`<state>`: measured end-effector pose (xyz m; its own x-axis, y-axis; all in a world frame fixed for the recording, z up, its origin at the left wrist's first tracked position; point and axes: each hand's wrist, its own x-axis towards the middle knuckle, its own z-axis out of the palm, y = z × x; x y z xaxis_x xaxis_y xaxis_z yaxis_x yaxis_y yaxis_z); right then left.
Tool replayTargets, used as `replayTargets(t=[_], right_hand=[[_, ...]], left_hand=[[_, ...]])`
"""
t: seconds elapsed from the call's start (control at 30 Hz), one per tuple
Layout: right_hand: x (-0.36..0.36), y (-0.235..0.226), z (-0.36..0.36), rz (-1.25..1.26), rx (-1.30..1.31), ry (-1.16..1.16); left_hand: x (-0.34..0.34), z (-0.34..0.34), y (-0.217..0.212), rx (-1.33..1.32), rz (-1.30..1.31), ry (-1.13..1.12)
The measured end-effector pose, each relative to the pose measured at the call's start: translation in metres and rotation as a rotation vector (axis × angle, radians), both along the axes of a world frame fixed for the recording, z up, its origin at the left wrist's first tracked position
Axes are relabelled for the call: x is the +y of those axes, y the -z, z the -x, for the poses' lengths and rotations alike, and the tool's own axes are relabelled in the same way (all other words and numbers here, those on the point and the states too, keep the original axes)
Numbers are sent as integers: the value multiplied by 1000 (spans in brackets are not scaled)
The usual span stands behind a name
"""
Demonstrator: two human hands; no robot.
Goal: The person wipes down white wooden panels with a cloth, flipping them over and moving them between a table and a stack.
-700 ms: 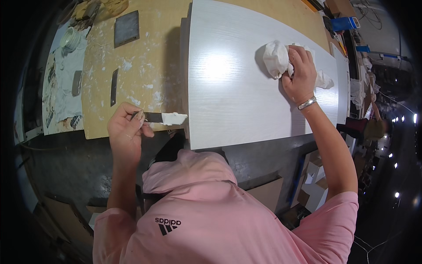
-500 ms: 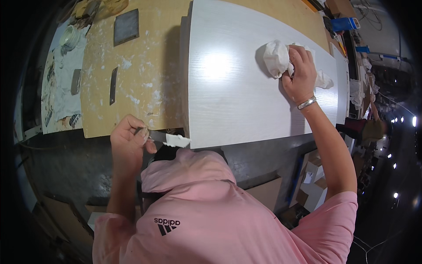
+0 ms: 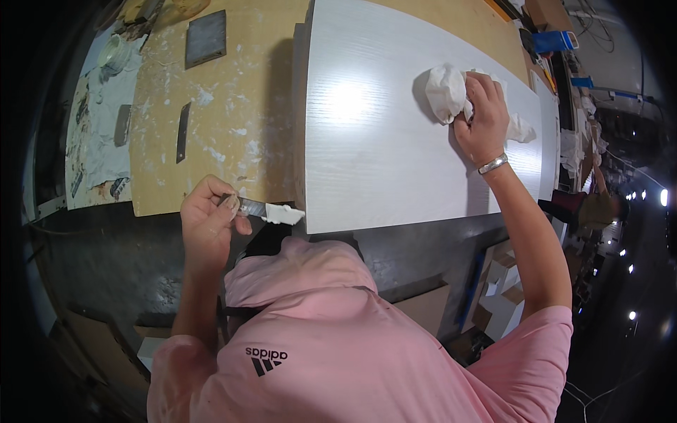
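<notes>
My left hand (image 3: 210, 215) is closed on a putty knife (image 3: 254, 207) whose blade end carries a lump of white putty (image 3: 283, 214). The blade points right, close to the near left corner of a white wood-grain panel (image 3: 381, 162). My right hand (image 3: 483, 120) is closed on a crumpled white cloth (image 3: 446, 93) and presses it on the panel's far right part. More of the cloth shows beyond the fingers and beside the wrist. A metal bracelet (image 3: 492, 164) circles my right wrist.
Left of the panel, a putty-spattered wooden board (image 3: 233, 106) bears a dark square plate (image 3: 206, 39) and a narrow dark strip (image 3: 183, 132). A white-smeared board (image 3: 99, 148) with a jar (image 3: 113, 53) lies farther left. Cardboard boxes (image 3: 502, 296) stand below at right; another person (image 3: 592, 204) is beyond.
The putty knife and my left hand have shifted very slightly upward. My right hand stays on the cloth in nearly the same place.
</notes>
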<state>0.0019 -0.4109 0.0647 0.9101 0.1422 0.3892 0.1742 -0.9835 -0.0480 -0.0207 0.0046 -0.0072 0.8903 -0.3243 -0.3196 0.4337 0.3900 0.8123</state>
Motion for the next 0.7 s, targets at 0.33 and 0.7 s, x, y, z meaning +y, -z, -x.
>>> replayTargets(t=[0.33,0.7], right_hand=[[-2,3,-3,-1,-62,-46],[-2,1,-3,-3,-49,-37]], left_hand=[[4,1,0,2,20,78],[1,-5,-1,-40,-51,132]])
